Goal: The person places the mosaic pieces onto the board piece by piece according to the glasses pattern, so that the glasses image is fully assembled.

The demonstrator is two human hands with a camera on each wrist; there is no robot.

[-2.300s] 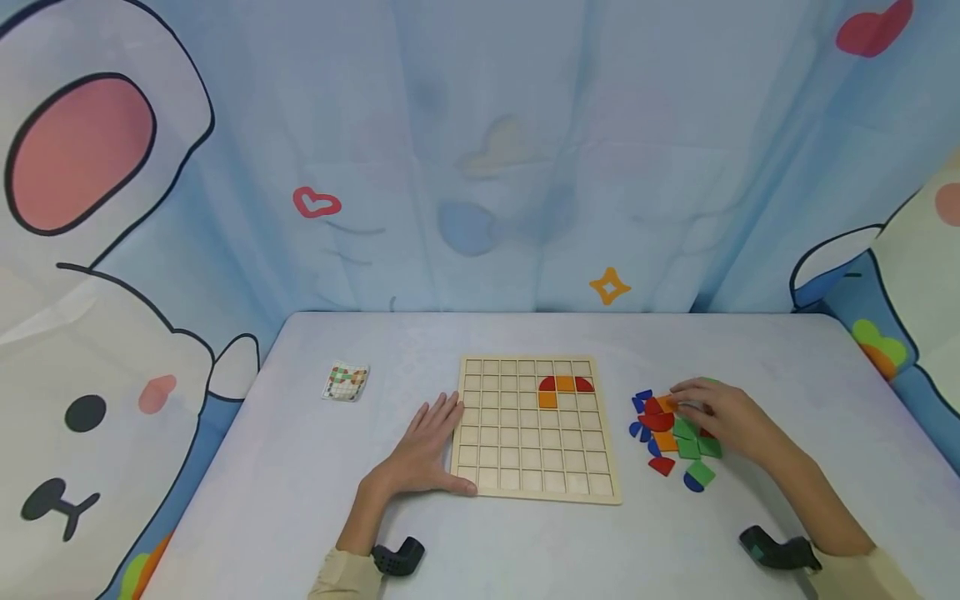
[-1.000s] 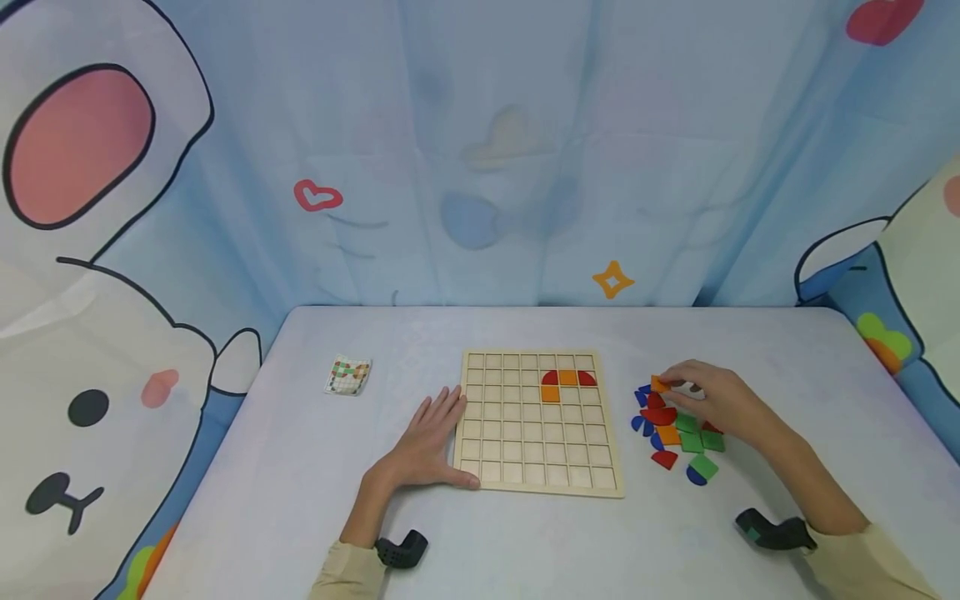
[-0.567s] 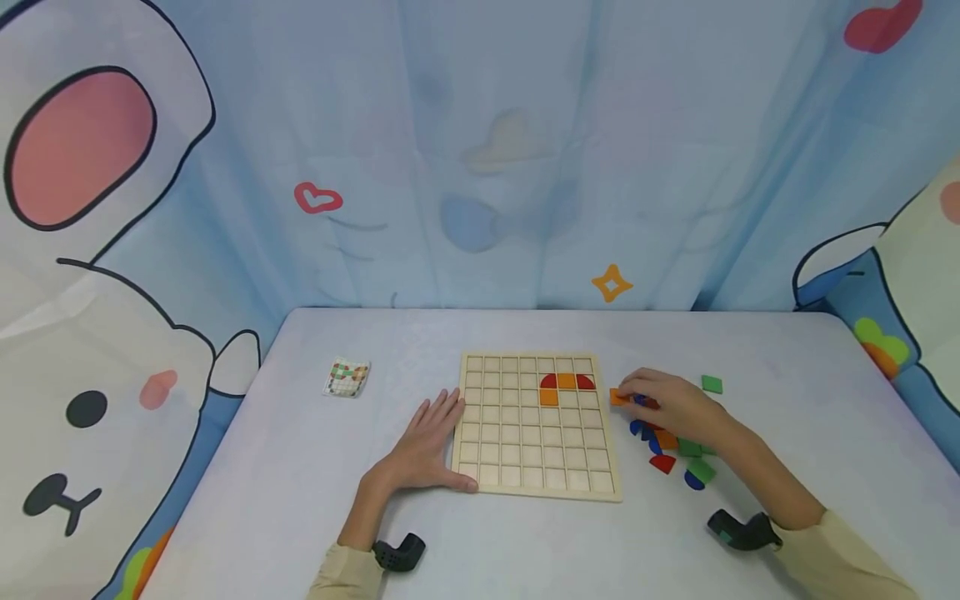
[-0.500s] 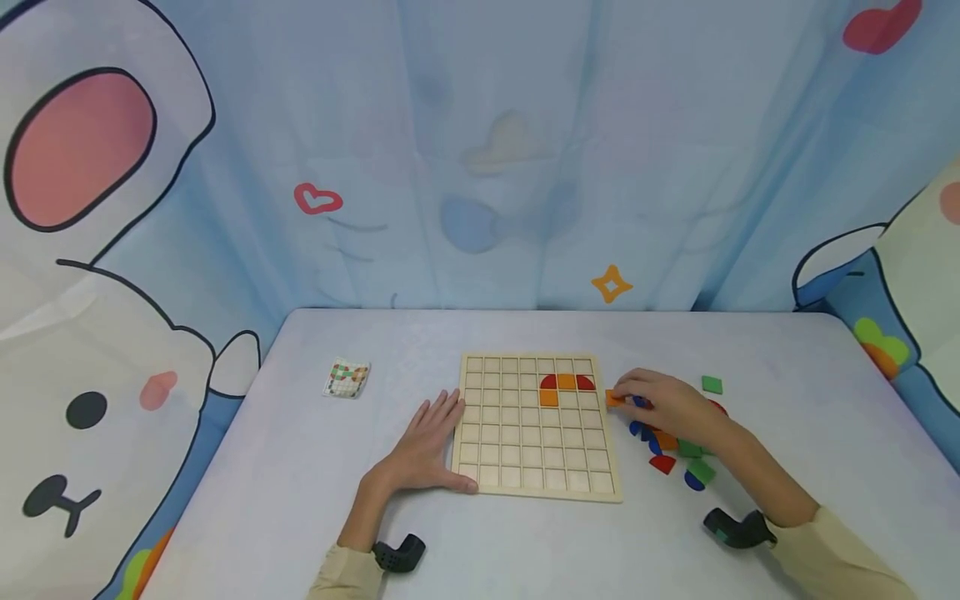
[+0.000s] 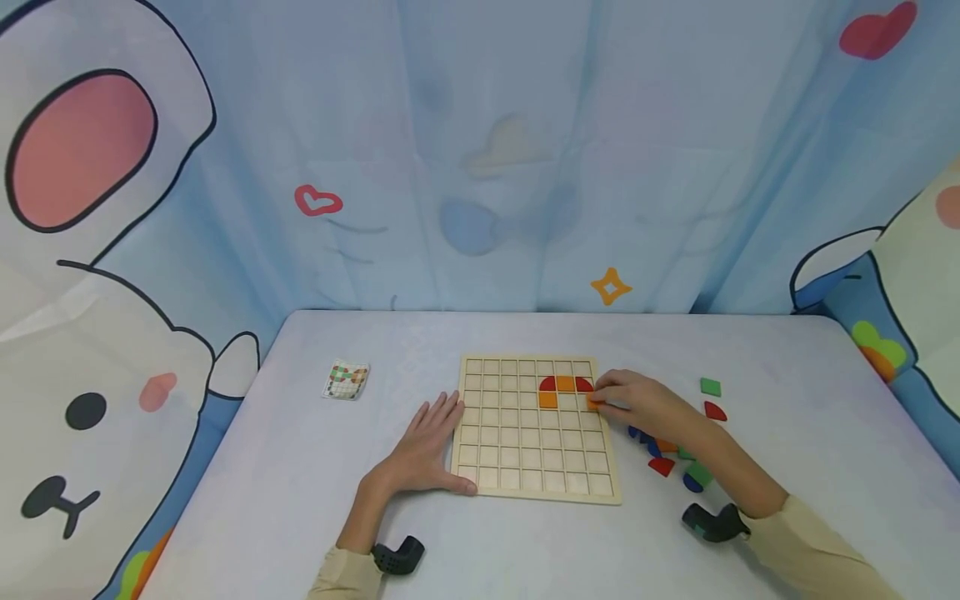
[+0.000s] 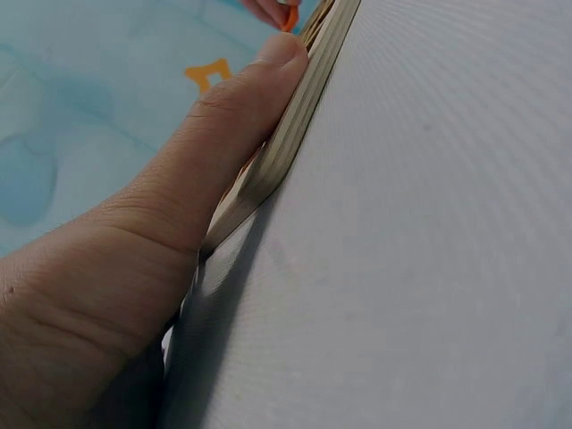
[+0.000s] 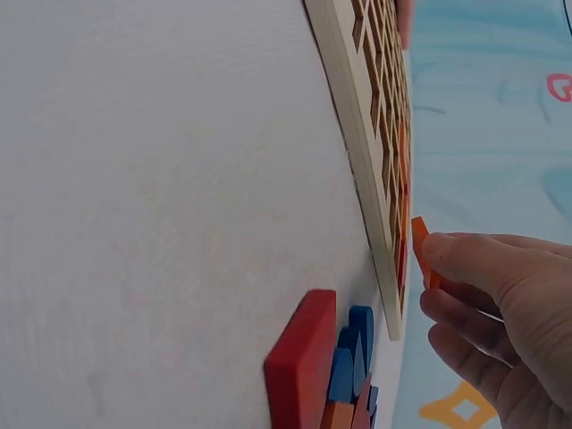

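A wooden grid board [image 5: 538,481] lies mid-table, with two red quarter-round tiles and two orange square tiles [image 5: 548,400] set in its upper right cells. My left hand [image 5: 422,450] rests along the board's left edge, fingers straight and spread, thumb on the lower left corner. Over the board's right edge, my right hand [image 5: 645,404] pinches an orange square tile [image 7: 421,241] between thumb and fingers; the right wrist view shows it tilted on edge, just off the board's frame.
Right of the board lies a loose pile of blue, red, green and orange tiles [image 5: 662,467], partly hidden under the right forearm. A green tile [image 5: 710,387] and a red tile [image 5: 715,412] lie apart. A small pattern card [image 5: 347,381] sits at upper left.
My right hand has picked an orange tile out of the pile and carried it left to the board's right edge. The green tile now lies apart. My left hand has stayed put.
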